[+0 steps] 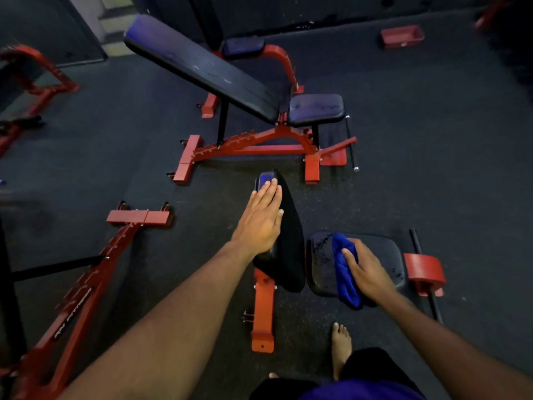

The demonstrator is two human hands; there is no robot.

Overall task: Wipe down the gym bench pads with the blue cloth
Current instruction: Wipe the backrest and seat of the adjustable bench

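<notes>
Head view: left hand [261, 219] flat, fingers straight, on the tilted back pad [290, 249], hiding part of its edge. Right hand [366, 272] pressing the bunched, fuzzy blue cloth [344, 272] onto the smooth seat pad [320, 264]; grip hard to make out.

The left hand [261, 223] reaches forward on an extended arm, fingers [269, 190] straight and together, palm down. The right hand [366, 272], arm bent in closer, lies palm down with fingers spread and lightly curved.
</notes>
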